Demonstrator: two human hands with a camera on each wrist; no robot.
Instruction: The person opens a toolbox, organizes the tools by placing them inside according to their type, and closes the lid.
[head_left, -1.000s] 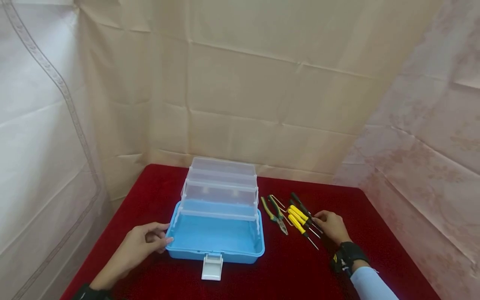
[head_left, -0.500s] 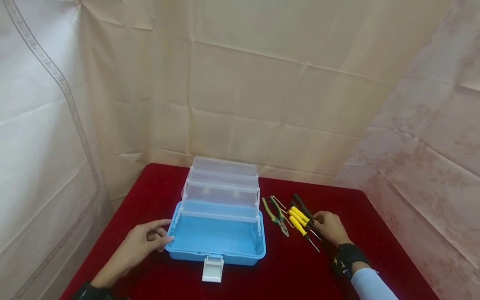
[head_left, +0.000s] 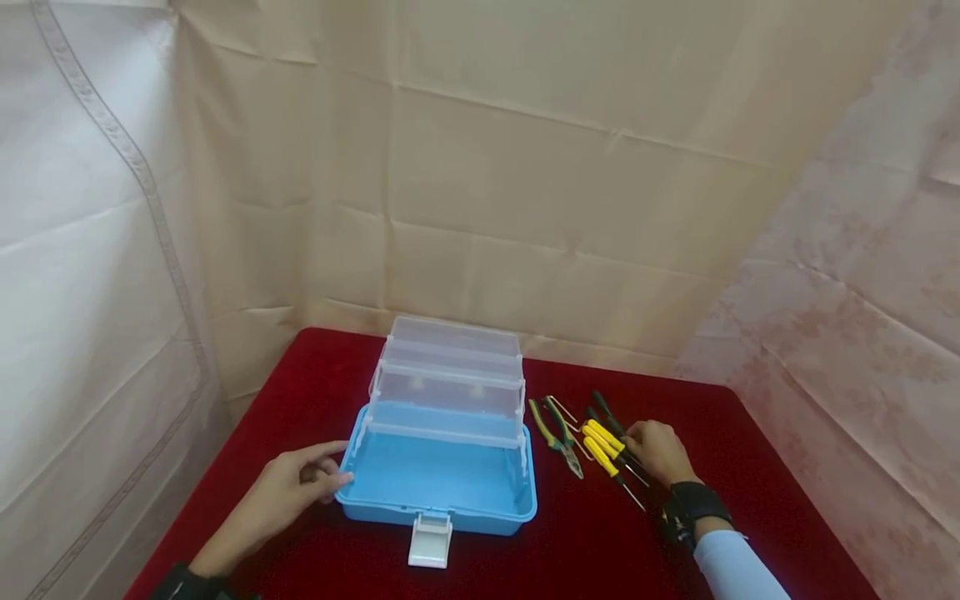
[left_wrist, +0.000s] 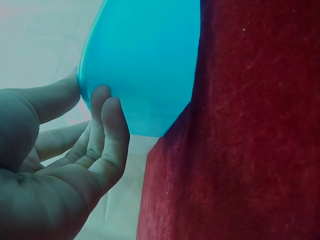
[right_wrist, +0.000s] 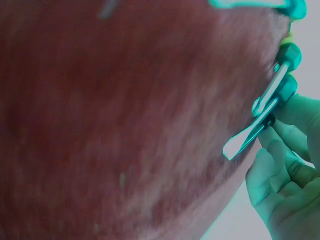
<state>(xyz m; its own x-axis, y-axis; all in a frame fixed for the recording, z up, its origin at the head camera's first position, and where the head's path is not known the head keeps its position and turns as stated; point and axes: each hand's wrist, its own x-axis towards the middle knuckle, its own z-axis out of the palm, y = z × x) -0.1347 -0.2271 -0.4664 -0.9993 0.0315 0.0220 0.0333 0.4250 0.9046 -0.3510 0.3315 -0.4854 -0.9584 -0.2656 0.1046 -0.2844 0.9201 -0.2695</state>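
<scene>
A light blue toolbox (head_left: pixel 487 521) stands with its lid raised and its clear tiered trays (head_left: pixel 450 387) folded up behind the bare base. My left hand (head_left: pixel 288 492) pinches its left rim, thumb on the inner side; the left wrist view shows the fingers against the blue wall (left_wrist: pixel 145 60). To the right of the box, my right hand (head_left: pixel 662 452) reaches into a group of screwdrivers. Its thumb and fingertips pinch a black-handled screwdriver (head_left: pixel 604 407), partly hidden by the hand. Yellow-handled screwdrivers (head_left: pixel 600 457) lie close beside it, metal shafts (right_wrist: pixel 245 137) pointing toward me.
Pliers (head_left: pixel 558 437) with green and yellow handles lie between the box and the screwdrivers, near bent hex keys (head_left: pixel 576 429). A white latch (head_left: pixel 431 542) hangs at the box front. Red cloth (head_left: pixel 585 558) covers the table; curtains (head_left: pixel 480 192) hang behind and at both sides.
The head view shifts slightly, so everything sits a little farther right. My left hand stays at the box rim, and my right fingers stay at the black-handled screwdriver with little movement.
</scene>
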